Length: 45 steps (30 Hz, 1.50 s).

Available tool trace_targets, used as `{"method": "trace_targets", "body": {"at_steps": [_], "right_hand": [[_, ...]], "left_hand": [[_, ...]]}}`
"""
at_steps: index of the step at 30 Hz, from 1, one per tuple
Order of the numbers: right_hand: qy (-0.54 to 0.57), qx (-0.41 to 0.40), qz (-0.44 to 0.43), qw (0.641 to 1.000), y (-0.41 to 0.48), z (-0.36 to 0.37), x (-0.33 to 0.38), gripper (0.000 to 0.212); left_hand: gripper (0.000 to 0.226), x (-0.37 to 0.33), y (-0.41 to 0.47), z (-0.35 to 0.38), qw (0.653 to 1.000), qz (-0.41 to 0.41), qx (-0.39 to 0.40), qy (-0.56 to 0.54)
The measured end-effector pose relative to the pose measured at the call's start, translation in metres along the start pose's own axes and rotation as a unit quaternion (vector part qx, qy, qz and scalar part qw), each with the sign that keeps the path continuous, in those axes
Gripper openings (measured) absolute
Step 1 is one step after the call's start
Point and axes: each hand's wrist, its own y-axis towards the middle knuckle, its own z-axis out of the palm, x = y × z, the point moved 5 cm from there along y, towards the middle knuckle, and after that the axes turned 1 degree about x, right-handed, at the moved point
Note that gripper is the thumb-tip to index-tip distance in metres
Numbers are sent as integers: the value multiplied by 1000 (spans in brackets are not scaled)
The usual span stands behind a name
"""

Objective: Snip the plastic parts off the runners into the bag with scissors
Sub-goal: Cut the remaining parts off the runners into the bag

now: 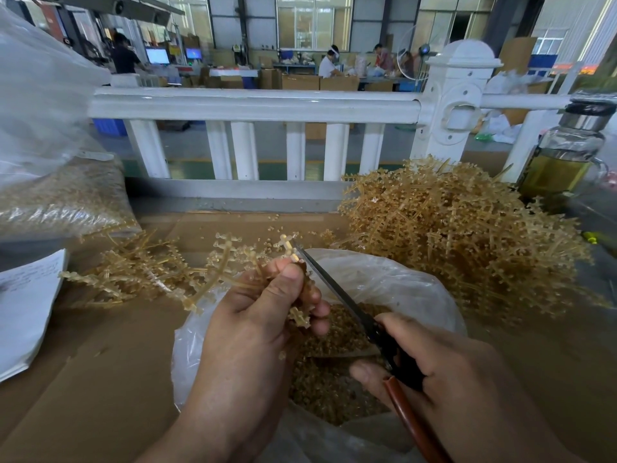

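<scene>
Head view: your left hand (263, 315) grips a runner (227, 259) above the open bag (384, 282), your right hand (444, 369) holds the scissors (340, 292), blade tips touching its far end.

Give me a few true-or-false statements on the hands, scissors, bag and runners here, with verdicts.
1. The left hand holds a runner. True.
2. The scissors are in the left hand. False: the right hand grips them.
3. The open bag under the hands is empty. False: snipped parts lie in it.
4. A pile of runners lies on the right. True.
</scene>
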Motion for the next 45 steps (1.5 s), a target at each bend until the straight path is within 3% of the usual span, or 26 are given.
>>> {"method": "trace_targets", "body": {"at_steps": [11,23,31,45], "right_hand": [[11,15,2,1000,0,0,0,52],[37,37,12,999,2,3,0,69],[39,30,17,999,1,3,-1,49],[20,34,-1,999,3,6,-4,46]], "left_hand": [[22,0,2,1,1000,-2,5,1],[19,0,1,0,1000,-3,1,21],[17,3,0,-1,999,-2,-7,33],[28,1,1,-1,1000,0,-9,30]]}}
